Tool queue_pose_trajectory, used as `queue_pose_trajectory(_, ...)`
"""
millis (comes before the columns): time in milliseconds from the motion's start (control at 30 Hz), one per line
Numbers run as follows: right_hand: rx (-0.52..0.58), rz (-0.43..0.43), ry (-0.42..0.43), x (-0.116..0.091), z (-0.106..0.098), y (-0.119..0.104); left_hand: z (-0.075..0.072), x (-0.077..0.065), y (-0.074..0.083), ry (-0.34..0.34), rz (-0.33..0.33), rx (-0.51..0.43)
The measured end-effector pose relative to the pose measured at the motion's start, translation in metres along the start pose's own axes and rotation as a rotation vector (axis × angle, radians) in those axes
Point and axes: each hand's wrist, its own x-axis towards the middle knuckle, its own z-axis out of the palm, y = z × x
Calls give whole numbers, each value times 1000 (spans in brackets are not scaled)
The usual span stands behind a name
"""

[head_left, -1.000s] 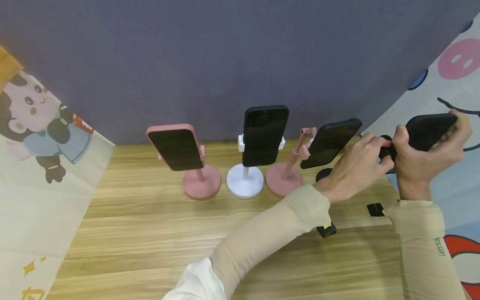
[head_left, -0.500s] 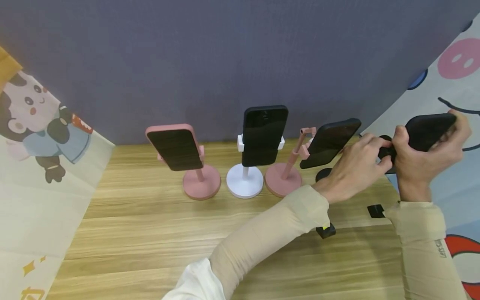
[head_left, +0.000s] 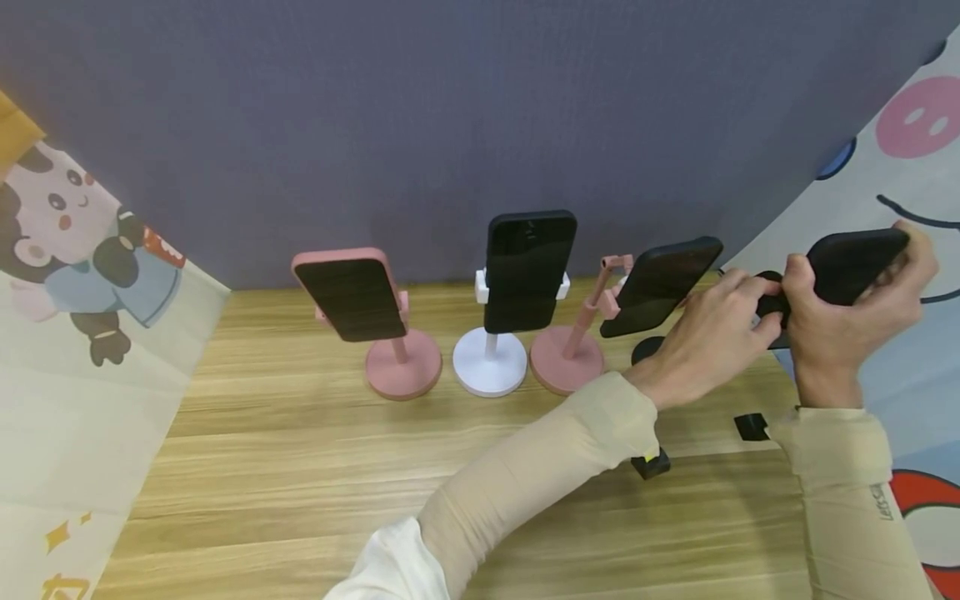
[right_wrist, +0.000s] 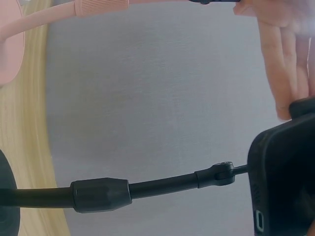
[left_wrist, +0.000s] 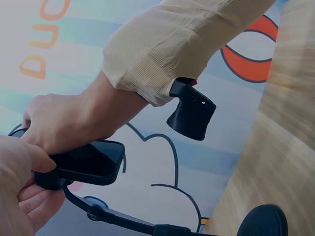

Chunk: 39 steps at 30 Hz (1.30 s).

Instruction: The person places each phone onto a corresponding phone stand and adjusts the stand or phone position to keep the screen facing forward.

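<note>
At the far right, my right hand grips a black phone by its edges, thumb on one side and fingers on the other. My left hand pinches the dark clamp of a black phone stand, right beside that phone. In the left wrist view the phone's lower end sticks out past the clamp. The stand's black stem runs from its round base to behind the phone. Whether the clamp is fully seated around the phone is hidden by my hands.
To the left stand a pink stand with a pink-edged phone, a white stand with a black phone, and another pink stand with a tilted black phone. A grey panel closes the back.
My right hand and the phone in it have shifted very slightly left. The left hand keeps its place at the clamp, and the other stands have not moved.
</note>
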Motion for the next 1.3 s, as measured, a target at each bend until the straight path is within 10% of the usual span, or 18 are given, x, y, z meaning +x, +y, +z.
queue_pose_trajectory(667,60,12,-34,-5,-1,0,8,-15,-14,139,178,-33)
queue_pose_trajectory(1067,153,82,-34,-25,-10,18,18,-41,-36,-85,78,-59)
queue_pose_trajectory(1300,262,128,-71,-39,-15,20,24,-72,-59,-83,104,-38)
